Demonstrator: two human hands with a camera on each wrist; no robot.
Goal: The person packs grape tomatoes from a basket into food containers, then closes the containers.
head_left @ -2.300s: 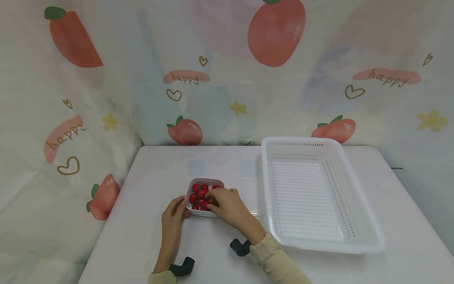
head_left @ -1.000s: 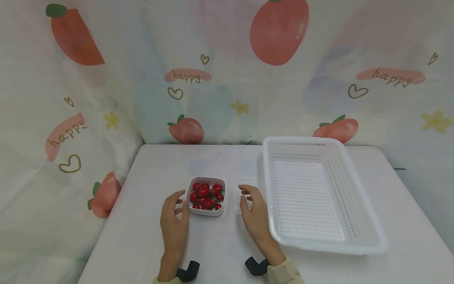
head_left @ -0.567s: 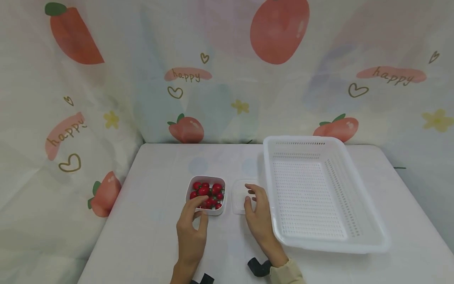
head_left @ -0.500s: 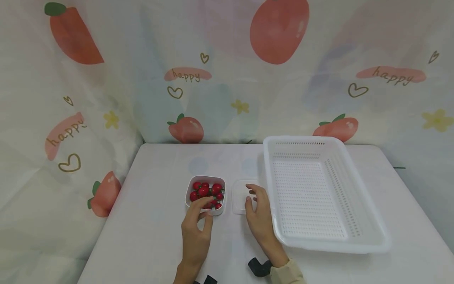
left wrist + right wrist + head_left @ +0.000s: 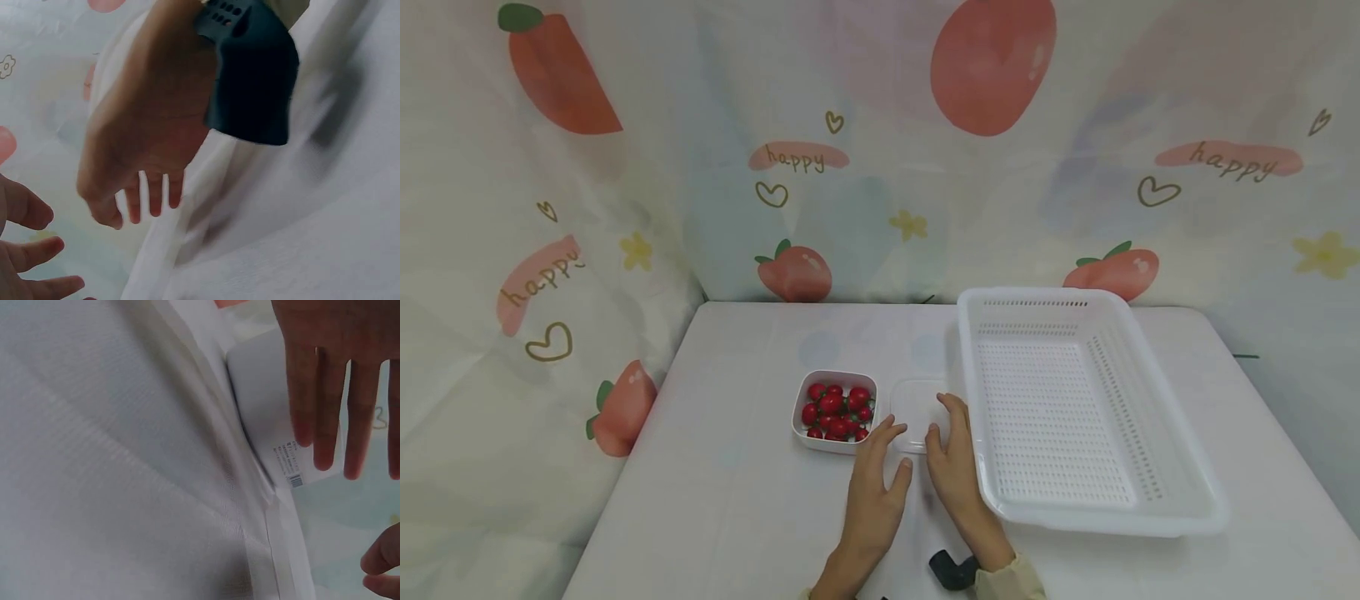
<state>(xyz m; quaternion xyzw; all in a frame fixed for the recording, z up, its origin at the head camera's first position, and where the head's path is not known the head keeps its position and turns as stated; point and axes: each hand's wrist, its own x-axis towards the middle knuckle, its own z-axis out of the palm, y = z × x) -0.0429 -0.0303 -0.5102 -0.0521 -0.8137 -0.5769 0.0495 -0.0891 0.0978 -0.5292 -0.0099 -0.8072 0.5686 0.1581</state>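
Observation:
A small white bowl (image 5: 829,445) holds several red cherry tomatoes (image 5: 837,410) at the middle of the white table. Just right of it a clear square lid (image 5: 913,402) lies flat. My left hand (image 5: 878,468) is open, its fingertips at the lid's near left corner. My right hand (image 5: 952,450) rests with straight fingers on the lid's right side. In the right wrist view the right hand's fingers (image 5: 331,406) lie over the lid (image 5: 262,406), which bears a small label. The left wrist view shows the right hand (image 5: 144,150) and the left hand's fingers (image 5: 31,269).
A large white perforated basket (image 5: 1112,523) stands to the right, its left rim close to my right hand. A fruit-print cloth hangs behind and to the left of the table (image 5: 737,508). Black camera mounts sit on both wrists.
My right hand left the tomato bowl and came to rest on the lid. My left hand moved from the bowl's left side across its front to the lid's near left corner.

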